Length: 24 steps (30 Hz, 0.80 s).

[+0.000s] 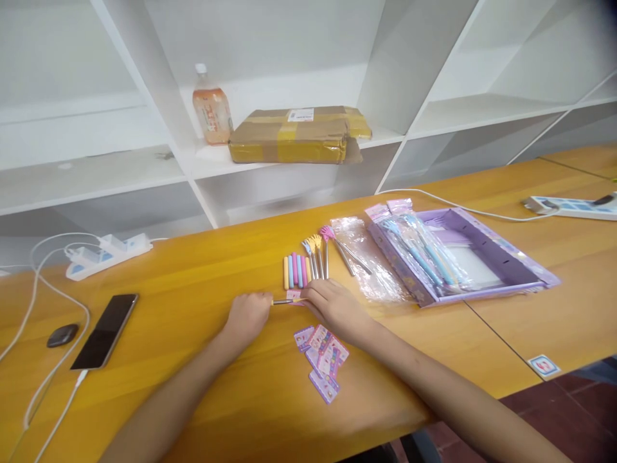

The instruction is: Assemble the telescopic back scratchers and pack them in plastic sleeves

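Observation:
My left hand (248,314) is closed around one end of a back scratcher (283,301), a metal rod with yellow showing near my fingers. Closed on its other end is my right hand (333,308), which hides the tip. Just beyond, several foam handles (295,271) in yellow, blue and pink lie side by side. To their right are metal rods with small hand-shaped heads: blue and yellow heads (313,243) and pink heads (326,233). Small printed purple and pink cards (328,357) lie overlapping in front of my right hand.
Clear plastic wrapping (364,263) lies beside a purple box (511,260) with bagged back scratchers (424,254) on its left side. A phone (105,331), mouse (62,335) and power strip (108,256) sit left. The shelf holds a bottle (212,112) and taped carton (289,138).

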Each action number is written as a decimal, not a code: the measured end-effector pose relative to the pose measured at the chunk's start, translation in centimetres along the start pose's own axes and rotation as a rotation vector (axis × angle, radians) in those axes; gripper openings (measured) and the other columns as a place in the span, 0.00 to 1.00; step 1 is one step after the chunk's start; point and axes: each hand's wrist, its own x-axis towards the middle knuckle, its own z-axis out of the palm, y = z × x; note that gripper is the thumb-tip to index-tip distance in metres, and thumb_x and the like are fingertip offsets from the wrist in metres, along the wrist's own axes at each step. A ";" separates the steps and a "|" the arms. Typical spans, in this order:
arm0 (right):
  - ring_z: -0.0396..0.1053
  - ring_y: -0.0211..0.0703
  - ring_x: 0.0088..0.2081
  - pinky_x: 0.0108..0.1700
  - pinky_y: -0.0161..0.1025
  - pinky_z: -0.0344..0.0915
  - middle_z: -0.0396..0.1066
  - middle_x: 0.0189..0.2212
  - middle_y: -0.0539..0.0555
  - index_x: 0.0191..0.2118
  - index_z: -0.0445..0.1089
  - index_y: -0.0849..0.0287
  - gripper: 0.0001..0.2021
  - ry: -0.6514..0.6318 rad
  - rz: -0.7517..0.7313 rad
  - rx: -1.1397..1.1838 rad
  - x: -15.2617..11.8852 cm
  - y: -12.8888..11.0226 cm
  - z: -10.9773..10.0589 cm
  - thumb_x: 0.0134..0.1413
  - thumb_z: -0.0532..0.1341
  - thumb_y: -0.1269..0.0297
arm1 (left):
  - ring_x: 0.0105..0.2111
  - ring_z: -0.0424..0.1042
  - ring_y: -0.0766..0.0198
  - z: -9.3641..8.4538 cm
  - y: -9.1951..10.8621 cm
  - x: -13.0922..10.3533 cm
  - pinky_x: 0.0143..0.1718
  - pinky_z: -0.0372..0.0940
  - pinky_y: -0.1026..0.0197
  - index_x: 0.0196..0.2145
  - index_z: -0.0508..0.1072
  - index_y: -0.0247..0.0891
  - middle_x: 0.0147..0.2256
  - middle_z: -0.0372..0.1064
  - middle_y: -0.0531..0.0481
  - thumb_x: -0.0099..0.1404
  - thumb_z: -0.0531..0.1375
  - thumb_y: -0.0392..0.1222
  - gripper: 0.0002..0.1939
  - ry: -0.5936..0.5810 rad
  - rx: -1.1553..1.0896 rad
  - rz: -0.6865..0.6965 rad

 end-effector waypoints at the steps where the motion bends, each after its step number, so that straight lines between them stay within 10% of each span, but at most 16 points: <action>1: 0.69 0.45 0.38 0.43 0.41 0.62 0.74 0.38 0.54 0.45 0.71 0.58 0.09 -0.013 0.002 -0.006 0.1 -0.1 0.1 0.78 0.55 0.69 | 0.43 0.83 0.47 -0.1 0.1 0.0 0.43 0.74 0.51 0.46 0.79 0.36 0.43 0.82 0.35 0.77 0.48 0.34 0.19 0.000 0.005 0.001; 7: 0.69 0.47 0.37 0.42 0.43 0.62 0.73 0.36 0.55 0.42 0.72 0.59 0.08 -0.044 0.085 -0.075 -1.3 2.6 -1.8 0.76 0.57 0.70 | 0.42 0.83 0.48 -0.6 -2.2 -0.2 0.40 0.70 0.55 0.45 0.80 0.37 0.41 0.82 0.35 0.75 0.48 0.32 0.19 0.012 0.050 -0.061; 16: 0.74 0.49 0.38 0.43 0.45 0.68 0.76 0.37 0.57 0.44 0.74 0.53 0.05 0.125 0.253 -0.130 -12.5 13.3 -12.2 0.73 0.60 0.66 | 0.34 0.78 0.51 -0.1 -15.9 -6.2 0.31 0.58 0.58 0.35 0.78 0.37 0.33 0.80 0.40 0.73 0.49 0.35 0.17 0.225 0.247 -0.254; 24: 0.78 0.51 0.42 0.46 0.46 0.73 0.77 0.40 0.60 0.46 0.73 0.50 0.03 0.121 0.358 -0.094 -16.6 14.6 -11.5 0.71 0.62 0.63 | 0.37 0.80 0.46 1.6 -16.8 -6.5 0.31 0.54 0.55 0.40 0.79 0.38 0.37 0.82 0.37 0.73 0.50 0.37 0.16 0.155 0.221 -0.210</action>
